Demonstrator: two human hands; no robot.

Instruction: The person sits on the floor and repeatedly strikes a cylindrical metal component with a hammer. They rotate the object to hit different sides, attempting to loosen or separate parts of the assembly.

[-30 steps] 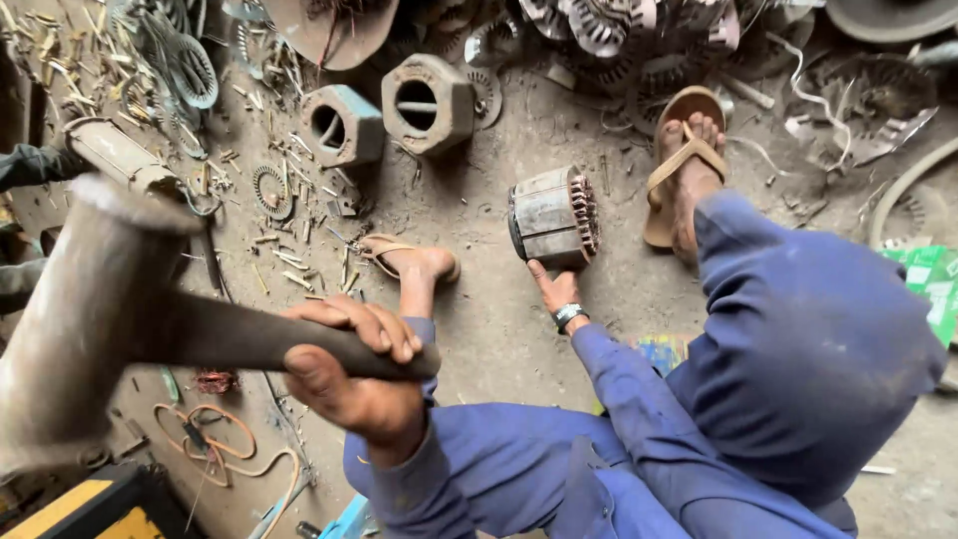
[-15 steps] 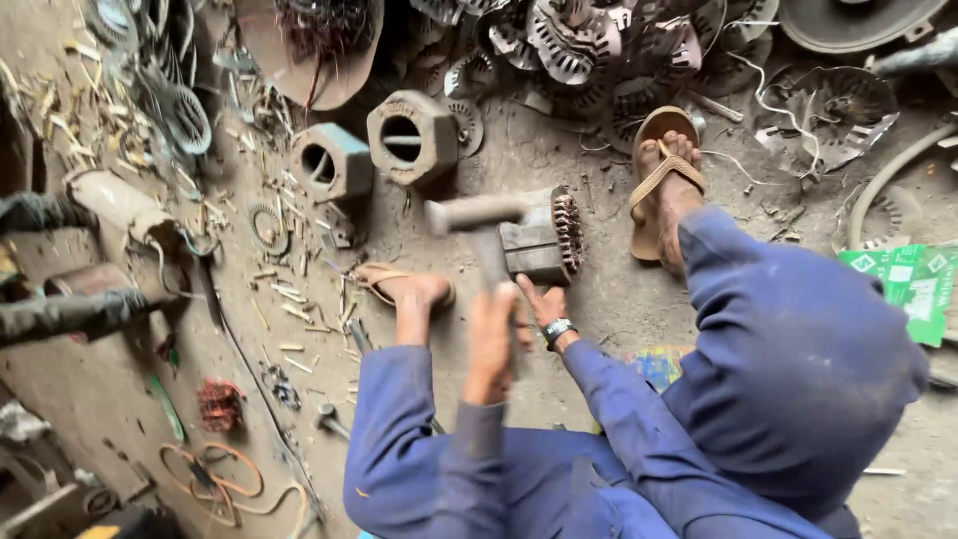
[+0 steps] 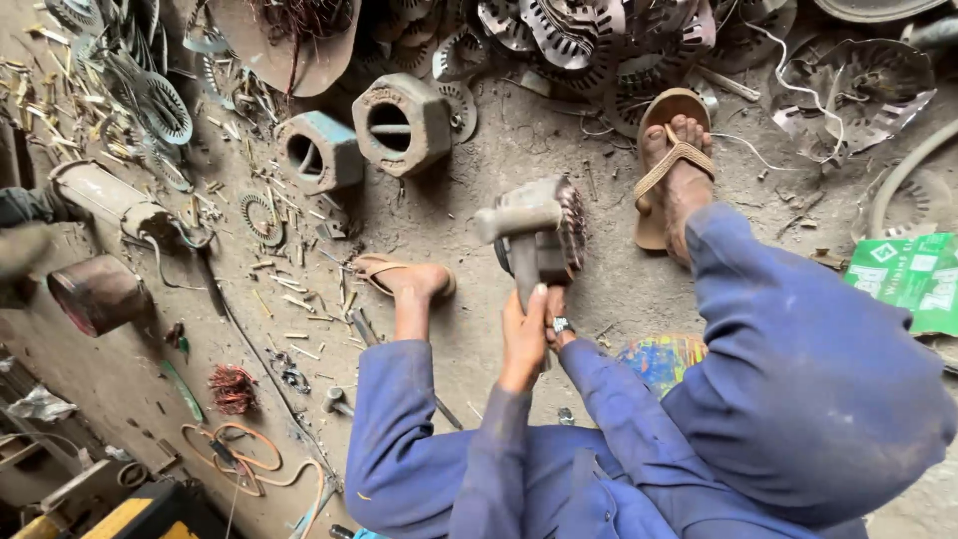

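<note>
Left hand (image 3: 523,334) wrapped around the handle of a hammer (image 3: 519,228), fist closed, forearm running up from the blue sleeve. The hammer head sits directly above the fist, lying across the top of a motor stator (image 3: 555,232). Right hand (image 3: 555,317) mostly hidden behind the left hand and the handle; only a wrist with a watch shows just beside it, at the stator's near side. Whether its fingers are closed on anything, cannot tell.

Stator: short grey cylinder on its side on the dirt floor, between the two sandalled feet, its right end face ringed with reddish copper windings. Hammer head: blocky, dull grey metal.

Left foot (image 3: 414,281) near the stator's left, right foot (image 3: 679,170) further up right. Two hexagonal metal housings (image 3: 404,125) lie beyond, well apart.
</note>
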